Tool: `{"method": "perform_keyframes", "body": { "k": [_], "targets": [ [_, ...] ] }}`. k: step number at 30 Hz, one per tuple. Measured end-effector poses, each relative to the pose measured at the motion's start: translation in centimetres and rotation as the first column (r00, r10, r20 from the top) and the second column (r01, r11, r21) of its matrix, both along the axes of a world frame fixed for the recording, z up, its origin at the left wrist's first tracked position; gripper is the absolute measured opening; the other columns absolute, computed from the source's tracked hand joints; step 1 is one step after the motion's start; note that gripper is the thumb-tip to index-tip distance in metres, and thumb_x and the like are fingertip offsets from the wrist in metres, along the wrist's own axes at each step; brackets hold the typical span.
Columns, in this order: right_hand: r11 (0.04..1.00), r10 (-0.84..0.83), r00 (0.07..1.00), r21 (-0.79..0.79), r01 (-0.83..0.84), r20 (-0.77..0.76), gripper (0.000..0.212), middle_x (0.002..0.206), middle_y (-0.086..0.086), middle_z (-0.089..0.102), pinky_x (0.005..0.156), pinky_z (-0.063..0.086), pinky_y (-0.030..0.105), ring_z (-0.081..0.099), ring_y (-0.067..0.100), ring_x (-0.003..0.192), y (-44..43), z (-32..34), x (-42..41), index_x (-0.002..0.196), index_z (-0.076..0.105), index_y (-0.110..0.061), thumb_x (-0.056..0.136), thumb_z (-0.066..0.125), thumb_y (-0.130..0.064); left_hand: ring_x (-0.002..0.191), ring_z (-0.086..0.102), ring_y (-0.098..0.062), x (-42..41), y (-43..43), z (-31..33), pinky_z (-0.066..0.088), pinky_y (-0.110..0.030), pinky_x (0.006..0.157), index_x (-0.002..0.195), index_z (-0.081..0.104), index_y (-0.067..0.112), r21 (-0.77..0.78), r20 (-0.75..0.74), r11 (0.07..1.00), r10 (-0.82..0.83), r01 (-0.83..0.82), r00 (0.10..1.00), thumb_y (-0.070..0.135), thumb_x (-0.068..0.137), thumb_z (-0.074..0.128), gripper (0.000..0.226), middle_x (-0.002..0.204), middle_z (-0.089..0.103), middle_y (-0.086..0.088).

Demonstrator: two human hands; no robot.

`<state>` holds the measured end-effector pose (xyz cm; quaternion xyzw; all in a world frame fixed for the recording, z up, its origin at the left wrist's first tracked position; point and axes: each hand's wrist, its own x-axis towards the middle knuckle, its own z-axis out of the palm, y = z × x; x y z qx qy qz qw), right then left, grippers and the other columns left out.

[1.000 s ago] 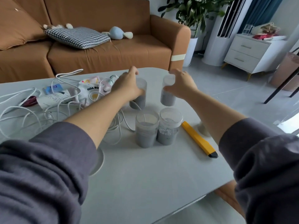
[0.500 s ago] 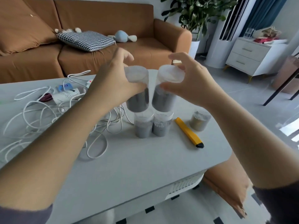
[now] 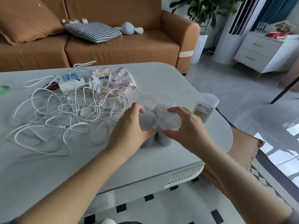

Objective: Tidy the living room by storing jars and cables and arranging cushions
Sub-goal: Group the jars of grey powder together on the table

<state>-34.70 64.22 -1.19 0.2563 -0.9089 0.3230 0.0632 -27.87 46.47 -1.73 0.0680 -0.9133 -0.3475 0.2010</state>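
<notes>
Four clear lidded jars (image 3: pixel 165 102) of grey grains clustered on the surface (image 3: pixel 48 167), left hand (image 3: pixel 129 131) grip curled round near-left jar (image 3: pixel 148 122), right hand (image 3: pixel 190 132) grip curled round near-right jar (image 3: pixel 169 122), their walls partly hidden by fingers, contents blurred

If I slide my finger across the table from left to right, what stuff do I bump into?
Tangled white cables → left hand → left-hand jar → right-hand jar → right hand → lone brown-filled jar. The floral pouch and the two jars behind overlap the others, so I left them out.
</notes>
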Motion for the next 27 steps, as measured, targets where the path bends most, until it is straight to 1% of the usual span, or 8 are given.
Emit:
{"method": "perform_keyframes", "body": {
  "k": [3, 5, 8, 11, 14, 19, 22, 27],
  "targets": [
    [0.998, -0.014, 1.0, -0.056, 0.013, -0.021, 0.053, 0.12, -0.005, 0.056, 0.078, 0.045, 0.024, 0.054, 0.012, 0.085, -0.1, -0.6, -0.4, 0.118, 0.062, -0.02, 0.07, 0.083, -0.028, 0.093, 0.05, -0.013, -0.3, 0.4, -0.9, 0.039, -0.027, 0.071, 0.11, 0.048, 0.019, 0.001, -0.055, 1.0, 0.029, -0.029, 0.998, 0.033, 0.071, 0.083, 0.054, 0.111, 0.055, 0.003],
    [0.998, -0.006, 1.0, -0.056, 0.005, -0.017, 0.05, 0.121, -0.004, 0.054, 0.083, 0.048, 0.027, 0.054, 0.011, 0.088, 0.0, -0.6, -0.8, 0.116, 0.063, -0.02, 0.071, 0.083, -0.026, 0.097, 0.05, -0.012, -0.5, 0.3, -1.2, 0.036, -0.022, 0.072, 0.119, 0.047, 0.019, 0.024, -0.068, 0.999, 0.035, -0.034, 0.997, 0.031, 0.07, 0.085, 0.063, 0.118, 0.05, 0.0],
    [0.996, -0.063, 0.996, -0.064, 0.059, -0.066, 0.046, 0.126, -0.002, 0.051, 0.091, 0.032, 0.015, 0.051, 0.013, 0.108, 1.1, 0.3, -1.7, 0.117, 0.062, -0.022, 0.075, 0.078, -0.034, 0.112, 0.054, -0.022, -0.8, -0.4, -2.2, 0.045, -0.03, 0.087, 0.138, 0.035, 0.019, 0.107, 0.011, 0.992, 0.059, -0.06, 0.998, 0.031, 0.066, 0.087, 0.09, 0.135, 0.041, -0.006],
    [0.97, -0.243, 0.962, -0.022, 0.242, -0.124, 0.047, 0.14, 0.004, 0.042, 0.105, 0.031, 0.034, 0.037, 0.026, 0.131, 2.9, 1.7, -3.6, 0.126, 0.056, -0.023, 0.082, 0.07, -0.033, 0.127, 0.05, -0.024, -1.2, -1.4, -3.5, 0.043, -0.041, 0.103, 0.149, 0.022, 0.022, 0.172, 0.186, 0.983, 0.03, -0.062, 0.982, 0.032, 0.066, 0.088, 0.106, 0.147, 0.038, -0.007],
    [0.911, -0.395, 0.918, 0.123, 0.394, -0.022, 0.057, 0.152, 0.006, 0.027, 0.109, 0.03, 0.047, 0.023, 0.03, 0.139, 4.4, 1.8, -6.5, 0.138, 0.044, -0.027, 0.085, 0.063, -0.031, 0.129, 0.049, -0.02, -1.4, -1.7, -4.2, 0.042, -0.04, 0.105, 0.15, 0.019, 0.028, 0.201, 0.264, 0.978, 0.005, -0.06, 0.964, 0.029, 0.068, 0.087, 0.106, 0.15, 0.039, -0.001],
    [0.897, -0.44, 0.875, 0.134, 0.42, 0.203, 0.061, 0.146, 0.013, 0.032, 0.094, 0.042, 0.039, 0.041, 0.034, 0.126, 4.8, 0.8, -10.3, 0.141, 0.039, -0.022, 0.085, 0.064, -0.023, 0.122, 0.054, -0.019, -1.6, -1.6, -4.3, 0.046, -0.039, 0.1, 0.148, 0.023, 0.032, 0.264, 0.273, 0.962, -0.006, -0.069, 0.962, 0.029, 0.069, 0.086, 0.101, 0.138, 0.05, -0.001],
    [0.881, -0.473, 0.869, 0.094, 0.463, 0.149, 0.062, 0.135, 0.014, 0.041, 0.082, 0.042, 0.033, 0.05, 0.033, 0.115, 4.9, 1.0, -10.7, 0.138, 0.044, -0.021, 0.081, 0.068, -0.021, 0.121, 0.054, -0.021, -1.8, -1.6, -4.5, 0.045, -0.034, 0.098, 0.148, 0.023, 0.031, 0.297, 0.278, 0.952, -0.014, -0.072, 0.96, 0.028, 0.069, 0.086, 0.101, 0.137, 0.05, -0.005],
    [0.902, -0.43, 0.901, 0.026, 0.432, -0.055, 0.062, 0.133, 0.01, 0.043, 0.085, 0.042, 0.036, 0.047, 0.033, 0.117, 3.9, 4.4, -9.2, 0.136, 0.046, -0.022, 0.08, 0.071, -0.026, 0.122, 0.053, -0.018, -2.2, -1.5, -4.9, 0.045, -0.038, 0.102, 0.147, 0.025, 0.03, 0.388, 0.285, 0.921, -0.074, -0.044, 0.956, 0.032, 0.062, 0.087, 0.105, 0.132, 0.053, 0.003]
  ]
}}
